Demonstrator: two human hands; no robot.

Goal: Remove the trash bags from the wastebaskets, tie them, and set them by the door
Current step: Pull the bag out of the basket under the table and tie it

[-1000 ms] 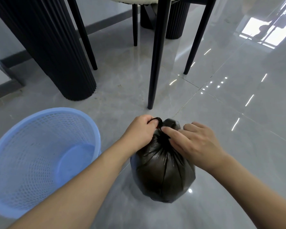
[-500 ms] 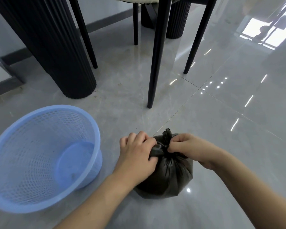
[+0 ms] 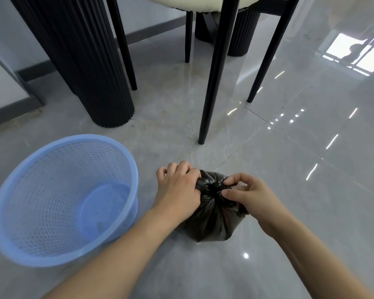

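A full black trash bag sits on the grey tiled floor, its neck gathered into a tight bunch at the top. My left hand grips the left side of the gathered neck with curled fingers. My right hand pinches the right side of the bunch between thumb and fingertips. A light blue mesh wastebasket stands just left of the bag, tilted toward me, with no bag in it.
Black chair legs stand right behind the bag, under a cream seat. A thick black ribbed table pedestal rises at the left, a second one farther back. Glossy floor stretches open to the right.
The bag's neck has been pulled down into a tight bunch. Both hands have shifted lower and closer to me, gripping either side of it. The upright tail seen earlier is gone.
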